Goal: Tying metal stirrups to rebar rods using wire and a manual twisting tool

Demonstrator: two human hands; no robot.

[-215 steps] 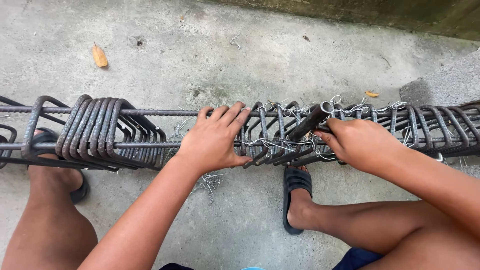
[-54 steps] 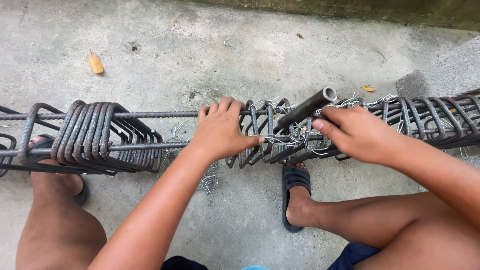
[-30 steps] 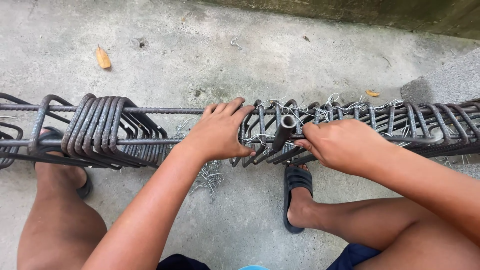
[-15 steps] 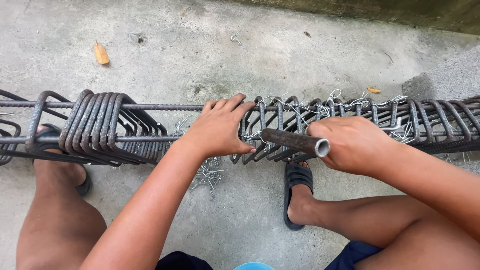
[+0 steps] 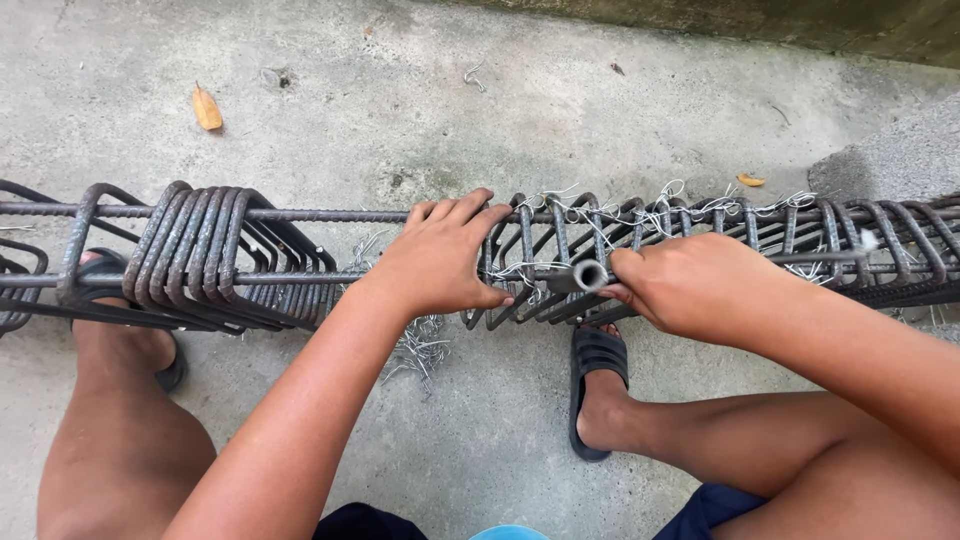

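Observation:
A long rebar cage [image 5: 330, 214] of rusty bars and square stirrups runs left to right over my knees. My left hand [image 5: 440, 258] grips the cage's near side just left of the tied stirrups. My right hand [image 5: 695, 283] is shut on a short metal pipe tool [image 5: 585, 275], whose open end points toward me next to a bright wire tie [image 5: 520, 270]. Thin tie wires [image 5: 640, 208] stick up from the stirrups on the right.
A bunch of untied stirrups [image 5: 215, 255] hangs at the left. Loose cut wires [image 5: 420, 345] lie on the concrete floor under the cage. My sandalled feet [image 5: 595, 385] rest below. A dry leaf [image 5: 206, 107] lies at the back; a wall base runs along the top.
The pipe tool in my right hand has swung round, from pointing up and right to lying level and now end-on toward me. My left hand has stayed on the cage.

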